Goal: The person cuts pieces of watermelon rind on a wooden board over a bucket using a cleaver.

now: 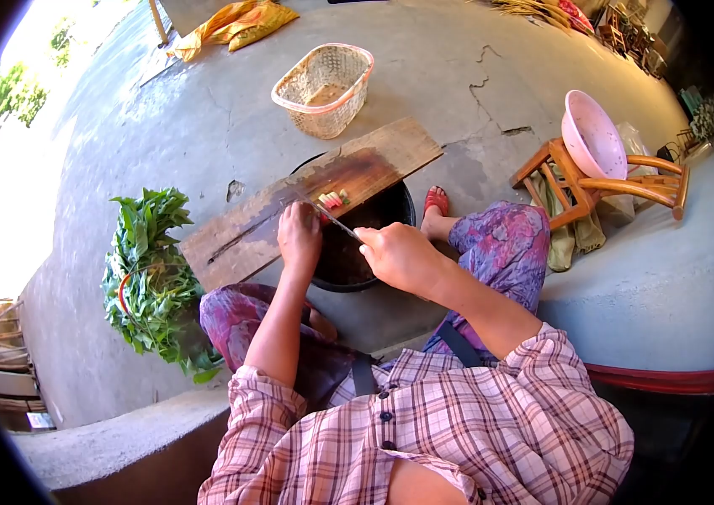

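Note:
A wooden board (243, 231) lies slanted across a black tub (407, 206). My right hand (397, 257) is closed around the handle of a knife (336, 222), whose blade reaches over the board toward my left hand. On the board rests my left hand (299, 234), its fingers curled down beside the blade. A bit of red shows by those fingers, but what they grip is mostly hidden. Small red and whitish cut pieces (333, 199) sit on the board just beyond the blade.
Leafy greens (151, 278) fill a container at my left. A woven plastic basket (323, 93) stands on the floor ahead. To the right, a pink basin (594, 135) leans on a wooden chair (580, 181). A yellow-orange sack (235, 27) lies farther off.

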Motion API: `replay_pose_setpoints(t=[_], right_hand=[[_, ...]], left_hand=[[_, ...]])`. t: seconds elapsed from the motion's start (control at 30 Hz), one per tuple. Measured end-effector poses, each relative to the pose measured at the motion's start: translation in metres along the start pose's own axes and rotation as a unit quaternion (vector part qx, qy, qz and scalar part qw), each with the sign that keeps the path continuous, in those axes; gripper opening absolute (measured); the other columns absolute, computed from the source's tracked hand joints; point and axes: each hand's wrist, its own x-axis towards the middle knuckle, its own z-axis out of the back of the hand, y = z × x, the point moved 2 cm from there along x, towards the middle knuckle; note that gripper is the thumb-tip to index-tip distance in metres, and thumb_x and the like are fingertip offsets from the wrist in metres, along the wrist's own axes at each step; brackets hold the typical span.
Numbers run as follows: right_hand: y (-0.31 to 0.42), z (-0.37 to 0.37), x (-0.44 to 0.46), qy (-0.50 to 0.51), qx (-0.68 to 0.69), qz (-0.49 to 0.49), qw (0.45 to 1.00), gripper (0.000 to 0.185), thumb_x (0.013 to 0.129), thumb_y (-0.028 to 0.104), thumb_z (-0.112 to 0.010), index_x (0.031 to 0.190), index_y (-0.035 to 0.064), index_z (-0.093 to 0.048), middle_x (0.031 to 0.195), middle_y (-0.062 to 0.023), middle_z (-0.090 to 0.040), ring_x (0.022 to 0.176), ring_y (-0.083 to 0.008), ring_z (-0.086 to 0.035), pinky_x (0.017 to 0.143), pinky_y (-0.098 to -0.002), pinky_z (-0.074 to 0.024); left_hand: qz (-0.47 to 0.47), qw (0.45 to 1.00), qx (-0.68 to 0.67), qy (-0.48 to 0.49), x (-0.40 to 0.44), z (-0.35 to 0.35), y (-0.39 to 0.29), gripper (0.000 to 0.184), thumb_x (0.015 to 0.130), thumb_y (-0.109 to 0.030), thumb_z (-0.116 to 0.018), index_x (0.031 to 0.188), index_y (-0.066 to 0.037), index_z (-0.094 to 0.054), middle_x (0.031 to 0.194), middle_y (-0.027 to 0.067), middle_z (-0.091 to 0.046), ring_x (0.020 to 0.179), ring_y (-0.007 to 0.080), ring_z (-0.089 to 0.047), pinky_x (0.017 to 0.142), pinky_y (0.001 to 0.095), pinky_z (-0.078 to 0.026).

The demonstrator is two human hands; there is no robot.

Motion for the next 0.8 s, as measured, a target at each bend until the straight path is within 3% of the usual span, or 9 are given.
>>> replay_pose_setpoints(t=[0.23, 0.43, 0.47, 0.8], right_hand=[[-0.003, -0.015, 0.012, -0.016, -0.015, 0.008, 1.000, 0.014, 0.089, 0.014, -0.062, 0.088, 0.0015, -0.067, 0.070, -0.0217, -0.067, 0.065, -0.0401, -0.067, 0.062, -0.0481, -0.0556], [-0.029, -0.029, 0.016, -0.061, 0.068, 0.005, 0.996, 0.021, 0.089, 0.014, -0.063, 0.102, -0.0005, -0.071, 0.073, -0.0241, -0.067, 0.067, -0.0411, -0.067, 0.063, -0.0483, -0.0548], [-0.029, -0.027, 0.014, -0.060, 0.072, 0.009, 0.995, 0.025, 0.089, 0.014, -0.063, 0.107, -0.0018, -0.071, 0.075, -0.0248, -0.067, 0.068, -0.0416, -0.067, 0.063, -0.0486, -0.0545], [-0.004, -0.009, 0.000, -0.005, 0.007, 0.005, 1.000, 0.021, 0.089, 0.013, -0.062, 0.101, -0.0016, -0.069, 0.074, -0.0235, -0.068, 0.067, -0.0407, -0.068, 0.065, -0.0486, -0.0563]], left_hand=[[-0.004, 1.000, -0.001, 0.007, 0.001, 0.000, -0.001, 0.016, 0.086, -0.011, -0.067, 0.100, -0.004, -0.062, 0.100, 0.0173, -0.063, 0.099, 0.0399, -0.059, 0.086, 0.0481, -0.048], [0.012, 1.000, 0.002, 0.005, 0.000, 0.002, 0.002, 0.020, 0.088, -0.016, -0.069, 0.102, -0.004, -0.064, 0.100, 0.0157, -0.066, 0.098, 0.0368, -0.063, 0.085, 0.0453, -0.051], [0.018, 1.000, 0.003, 0.009, -0.001, 0.004, 0.002, 0.019, 0.088, -0.016, -0.069, 0.102, -0.005, -0.064, 0.101, 0.0159, -0.065, 0.099, 0.0375, -0.062, 0.086, 0.0461, -0.050], [0.106, 0.988, 0.081, 0.080, 0.000, 0.013, -0.001, 0.021, 0.090, -0.027, -0.069, 0.101, -0.010, -0.070, 0.105, 0.0148, -0.067, 0.098, 0.0368, -0.066, 0.085, 0.0460, -0.053]])
